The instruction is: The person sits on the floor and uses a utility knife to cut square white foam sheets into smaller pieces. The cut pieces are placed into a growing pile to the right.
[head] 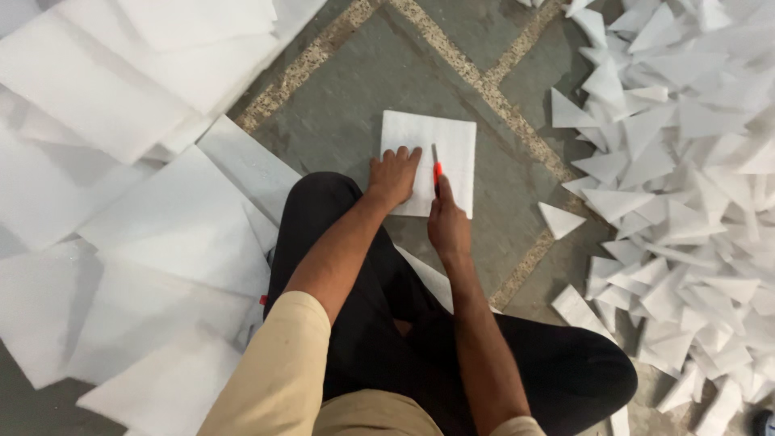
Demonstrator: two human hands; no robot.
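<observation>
Foam square [440,153] is lying flat on the stone floor [347,113]. Left hand [393,173], fingers spread, is pressing it down. Right hand [448,226] is gripping an orange knife [437,171], blade on the square. Keeping left fingers beside the blade line is advisable. Large sheets [161,218] are lying left; cut triangles [686,161] are crowding the right.

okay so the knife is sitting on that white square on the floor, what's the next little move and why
Probably draw the knife toward the body across the white square. Its blade rests partway along the sheet, the left hand presses the sheet flat, the right hand holds the handle, and cut triangles lie heaped alongside.
</observation>
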